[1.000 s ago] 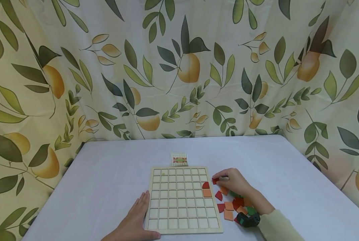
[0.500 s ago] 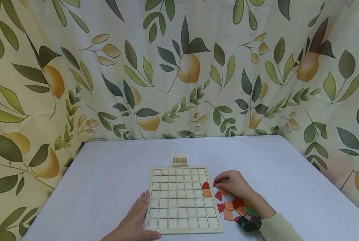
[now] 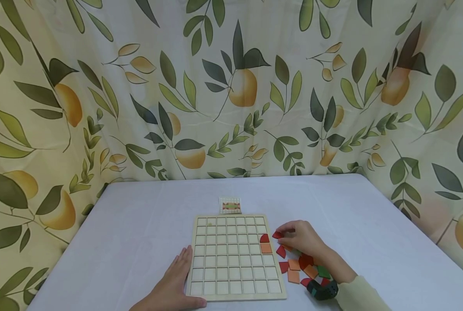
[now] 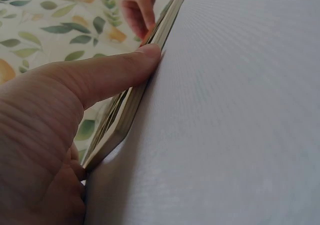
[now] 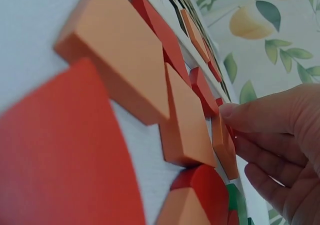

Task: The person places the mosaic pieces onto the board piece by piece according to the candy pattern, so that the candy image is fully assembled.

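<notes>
Left hand [image 3: 173,278]: straight-fingered, touches board [image 3: 216,261]; right hand [image 3: 303,237]: pinches red piece [image 3: 277,235] beside board; orange squares [image 3: 293,276]: loose, right of board

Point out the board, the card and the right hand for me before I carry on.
Board [image 3: 234,261]: head view, on a bare cell near its middle.
Card [image 3: 230,206]: head view, on its printed middle.
Right hand [image 3: 303,236]: head view, on the back of the hand.
</notes>
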Demonstrator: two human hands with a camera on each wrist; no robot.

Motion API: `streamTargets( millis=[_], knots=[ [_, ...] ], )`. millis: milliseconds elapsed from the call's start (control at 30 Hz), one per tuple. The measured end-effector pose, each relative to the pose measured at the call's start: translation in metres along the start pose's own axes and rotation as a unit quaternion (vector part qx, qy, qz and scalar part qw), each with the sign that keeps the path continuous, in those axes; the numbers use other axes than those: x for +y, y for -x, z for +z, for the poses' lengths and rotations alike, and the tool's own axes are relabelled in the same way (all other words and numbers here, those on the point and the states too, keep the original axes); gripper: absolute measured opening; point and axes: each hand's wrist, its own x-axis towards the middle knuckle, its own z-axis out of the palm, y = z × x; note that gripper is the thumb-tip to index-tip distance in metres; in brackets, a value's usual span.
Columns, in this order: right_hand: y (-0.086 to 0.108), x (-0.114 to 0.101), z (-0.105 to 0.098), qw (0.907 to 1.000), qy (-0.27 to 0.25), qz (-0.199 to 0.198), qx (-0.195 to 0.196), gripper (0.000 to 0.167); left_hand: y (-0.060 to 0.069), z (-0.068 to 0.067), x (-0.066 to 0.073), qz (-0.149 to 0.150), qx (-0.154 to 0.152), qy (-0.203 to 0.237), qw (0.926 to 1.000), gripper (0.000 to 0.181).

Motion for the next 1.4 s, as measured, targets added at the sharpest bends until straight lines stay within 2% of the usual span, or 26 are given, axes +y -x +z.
streamTargets(
  millis=[400,567,867,1133,1400],
  knots=[
    [-0.006,0.003,-0.002,0.9996,-0.022,-0.013,-0.015,0.025,0.0,0.001,0.001,0.002,0.0,-0.003,1.0,0.127],
    [-0.007,0.003,-0.001,0.9996,-0.019,-0.006,-0.019,0.023,-0.001,0.001,0.001,0.001,-0.002,-0.004,1.0,0.127],
    [-0.007,-0.001,0.0,0.9999,-0.013,0.005,0.002,0.021,0.001,0.0,0.002,-0.012,0.0,0.007,0.9999,0.127],
    [0.006,-0.008,0.003,0.9978,-0.036,0.04,0.038,0.022,0.0,0.0,0.001,-0.008,0.0,-0.001,1.0,0.128],
    [0.018,-0.007,0.008,0.9979,-0.033,0.028,0.047,0.021,0.0,0.0,0.0,-0.003,0.001,-0.005,1.0,0.128]
  ],
)
